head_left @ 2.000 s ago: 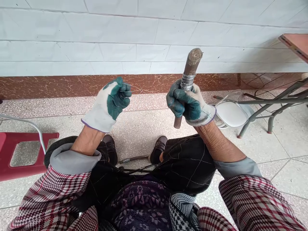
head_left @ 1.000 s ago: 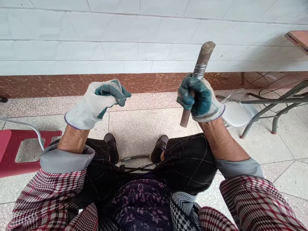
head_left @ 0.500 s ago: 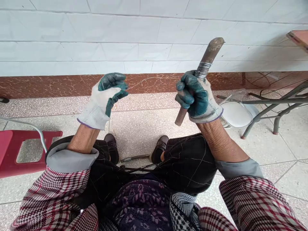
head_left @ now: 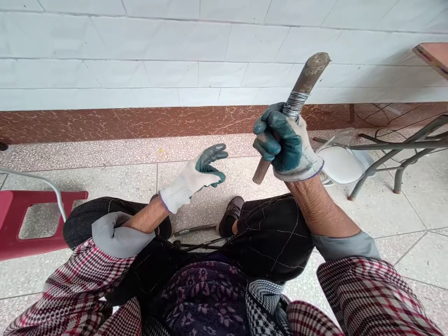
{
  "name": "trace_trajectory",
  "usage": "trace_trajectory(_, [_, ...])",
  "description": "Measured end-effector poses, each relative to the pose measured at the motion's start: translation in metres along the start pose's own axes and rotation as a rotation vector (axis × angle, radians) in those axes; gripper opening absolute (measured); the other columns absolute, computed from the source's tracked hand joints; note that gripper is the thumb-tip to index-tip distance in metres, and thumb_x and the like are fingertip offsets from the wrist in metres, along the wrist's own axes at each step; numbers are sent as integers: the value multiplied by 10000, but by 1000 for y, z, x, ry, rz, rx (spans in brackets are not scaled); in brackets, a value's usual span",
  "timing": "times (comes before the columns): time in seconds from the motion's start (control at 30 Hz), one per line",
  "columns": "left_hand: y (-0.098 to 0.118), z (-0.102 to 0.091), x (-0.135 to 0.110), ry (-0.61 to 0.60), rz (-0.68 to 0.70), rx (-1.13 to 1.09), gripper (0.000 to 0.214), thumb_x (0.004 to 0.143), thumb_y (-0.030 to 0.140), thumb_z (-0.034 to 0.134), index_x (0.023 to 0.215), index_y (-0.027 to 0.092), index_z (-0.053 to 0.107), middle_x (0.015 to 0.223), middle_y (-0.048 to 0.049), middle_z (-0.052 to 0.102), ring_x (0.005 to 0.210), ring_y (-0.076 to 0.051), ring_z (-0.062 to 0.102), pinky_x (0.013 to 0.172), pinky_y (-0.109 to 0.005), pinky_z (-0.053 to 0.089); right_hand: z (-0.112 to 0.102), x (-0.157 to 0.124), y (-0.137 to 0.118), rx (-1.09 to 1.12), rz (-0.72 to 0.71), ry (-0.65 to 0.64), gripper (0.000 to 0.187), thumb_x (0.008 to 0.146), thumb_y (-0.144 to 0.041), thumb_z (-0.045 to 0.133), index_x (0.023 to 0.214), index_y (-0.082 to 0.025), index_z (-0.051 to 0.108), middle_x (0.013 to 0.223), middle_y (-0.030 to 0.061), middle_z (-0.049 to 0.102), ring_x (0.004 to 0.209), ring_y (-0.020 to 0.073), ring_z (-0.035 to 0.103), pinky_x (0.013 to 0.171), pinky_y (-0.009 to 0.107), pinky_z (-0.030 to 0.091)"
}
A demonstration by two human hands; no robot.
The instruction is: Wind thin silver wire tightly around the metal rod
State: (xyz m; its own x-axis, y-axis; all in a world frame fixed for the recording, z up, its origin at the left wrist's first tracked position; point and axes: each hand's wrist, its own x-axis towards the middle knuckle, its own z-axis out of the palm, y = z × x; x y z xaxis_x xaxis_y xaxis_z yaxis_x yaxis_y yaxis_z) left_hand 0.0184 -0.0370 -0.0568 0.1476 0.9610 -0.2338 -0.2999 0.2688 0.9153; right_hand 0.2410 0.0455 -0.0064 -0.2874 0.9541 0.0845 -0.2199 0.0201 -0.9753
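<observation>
Up in front of the white tiled wall, the right hand is clamped around a rusty metal rod, tilted, with a coil of thin wire wound just above the fist. The left hand hangs lower over the floor, fingers loosely spread, holding nothing. Looks like mid-winding to me; the next turn needs that free hand pinching the wire end again. No writing or brands readable anywhere.
</observation>
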Motion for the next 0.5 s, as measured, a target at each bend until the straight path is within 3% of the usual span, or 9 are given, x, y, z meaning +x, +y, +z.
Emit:
trace_trajectory(0.07, [6,1,0,-61,71,-46,740,645,110,880,1367,237,782,1466,-108,788,726,-139,745,547,-225,539,0,0,1,44,10,-40,468,799,-607,970,873,-336,596,775,34,686,483,195,438,329,384,366])
trace_trajectory(0.2, [19,-6,3,34,158,-169,465,796,293,853,1257,246,807,1375,-95,822,642,-101,701,484,-209,471,1,0,1,104,36,-102,458,806,-546,998,869,-323,603,782,18,673,447,148,383,313,362,341])
trace_trajectory(0.5, [32,-4,8,274,160,-209,78,880,212,771,955,231,762,956,-10,801,528,-64,593,436,-184,420,16,-8,2,37,-54,-99,376,858,-480,961,829,-273,649,782,13,718,417,88,303,293,289,318])
